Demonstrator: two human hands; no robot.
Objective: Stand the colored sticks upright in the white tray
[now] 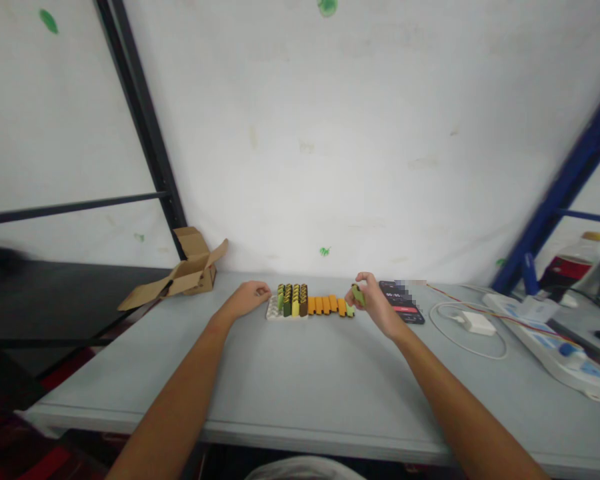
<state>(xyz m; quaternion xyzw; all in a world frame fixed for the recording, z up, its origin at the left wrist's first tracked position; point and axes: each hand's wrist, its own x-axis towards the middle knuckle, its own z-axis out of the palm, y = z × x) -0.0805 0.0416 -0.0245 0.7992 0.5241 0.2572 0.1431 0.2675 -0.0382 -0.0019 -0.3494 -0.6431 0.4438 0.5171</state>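
Note:
A white tray with a bumpy surface (275,315) lies near the back of the table. Rows of small upright blocks (295,305) in green, pale yellow and brown, with black-and-yellow tops, stand on it. Orange blocks (325,305) line up to the right of the tray, with a pale green one at the end. My right hand (373,301) pinches a small green block (359,295) with dark markings, raised above the row's right end. My left hand (247,298) is beside the tray's left back corner, fingers curled; whether they grip anything is hidden.
Behind my right hand lies a phone (405,303) with a timer on its screen. An open cardboard box (197,270) is at the back left. To the right are a white charger with cable (479,323), a power strip (545,353) and a drink bottle (573,260).

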